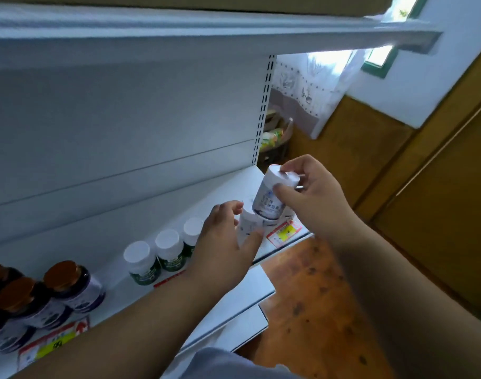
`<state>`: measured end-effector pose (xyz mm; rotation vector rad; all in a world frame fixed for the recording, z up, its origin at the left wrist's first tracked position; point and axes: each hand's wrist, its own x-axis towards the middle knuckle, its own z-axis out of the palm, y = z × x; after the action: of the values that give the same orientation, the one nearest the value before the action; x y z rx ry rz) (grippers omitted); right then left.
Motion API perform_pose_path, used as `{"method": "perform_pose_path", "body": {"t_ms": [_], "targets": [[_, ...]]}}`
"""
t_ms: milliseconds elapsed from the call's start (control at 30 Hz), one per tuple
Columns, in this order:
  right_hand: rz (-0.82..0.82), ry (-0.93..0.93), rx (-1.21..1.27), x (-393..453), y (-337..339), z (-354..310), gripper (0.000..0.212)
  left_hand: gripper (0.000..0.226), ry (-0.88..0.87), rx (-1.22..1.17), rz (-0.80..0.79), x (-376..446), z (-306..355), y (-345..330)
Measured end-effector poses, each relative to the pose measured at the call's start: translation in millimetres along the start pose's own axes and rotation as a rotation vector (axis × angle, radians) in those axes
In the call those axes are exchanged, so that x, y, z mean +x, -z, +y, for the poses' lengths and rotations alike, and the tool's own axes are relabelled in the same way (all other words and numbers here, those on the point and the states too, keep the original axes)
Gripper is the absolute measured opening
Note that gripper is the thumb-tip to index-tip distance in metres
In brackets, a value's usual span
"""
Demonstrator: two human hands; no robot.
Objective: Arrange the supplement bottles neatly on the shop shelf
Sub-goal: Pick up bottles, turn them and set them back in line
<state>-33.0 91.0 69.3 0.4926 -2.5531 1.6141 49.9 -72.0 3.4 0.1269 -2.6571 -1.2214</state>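
At the right end of the white shop shelf (157, 220), the right hand (313, 198) grips a white-capped supplement bottle (275, 192) by its cap and shoulder, clear of the shelf surface. Its long axis tilts, cap up and to the right, base down and left toward the shelf. Directly below and left of that base, the left hand (225, 242) wraps a second white bottle (247, 225) that appears to stand on the shelf; motion blur makes its contact with the lifted bottle uncertain. To the left, 3 green-labelled bottles (169, 251) stand in a row, and 3 brown-capped dark bottles (72, 285) stand further left. Judgement: the open slot lies beside the left hand's bottle, so the right hand is nearer and must bring its bottle upright before lowering.
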Motion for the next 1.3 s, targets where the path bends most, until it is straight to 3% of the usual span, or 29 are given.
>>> {"method": "perform_pose_path", "body": {"t_ms": [100, 200, 367, 567, 867, 1000, 1167, 1300], "targets": [[-0.046, 0.04, -0.006, 47.0, -3.2, 17.3, 0.026, 0.043, -0.098, 0.154, 0.096, 18.0, 4.0, -13.9], [-0.192, 0.138, -0.144, 93.8, -11.5, 35.8, 0.033, 0.04, -0.219, 0.341, 0.127, 34.0, 10.2, -28.8], [-0.557, 0.313, -0.31, 142.5, -35.1, 59.6, 0.036, 0.04, -0.12, 0.567, 0.163, 42.0, 17.8, -56.7], [-0.886, 0.425, -0.456, 151.7, -58.5, 73.8, 0.024, 0.031, -0.004, 0.51, 0.236, 37.4, 23.9, -66.8], [-0.915, 0.478, -0.507, 152.5, -54.2, 73.9, 0.021, 0.034, 0.057, 0.515, 0.226, 40.1, 35.8, -67.4], [-0.855, 0.478, -0.509, 143.4, -50.1, 72.5, 0.026, 0.038, 0.075, 0.49, 0.22, 41.0, 39.3, -63.2], [-0.71, 0.566, -0.395, 113.8, -50.6, 48.0, 0.019, 0.031, 0.099, 0.462, 0.407, 14.1, 38.6, -37.3], [-0.699, 0.593, -0.249, 63.8, -78.8, 2.8, 0.013, 0.022, 0.181, 0.411, 0.557, -38.7, 18.7, 4.6]]}}
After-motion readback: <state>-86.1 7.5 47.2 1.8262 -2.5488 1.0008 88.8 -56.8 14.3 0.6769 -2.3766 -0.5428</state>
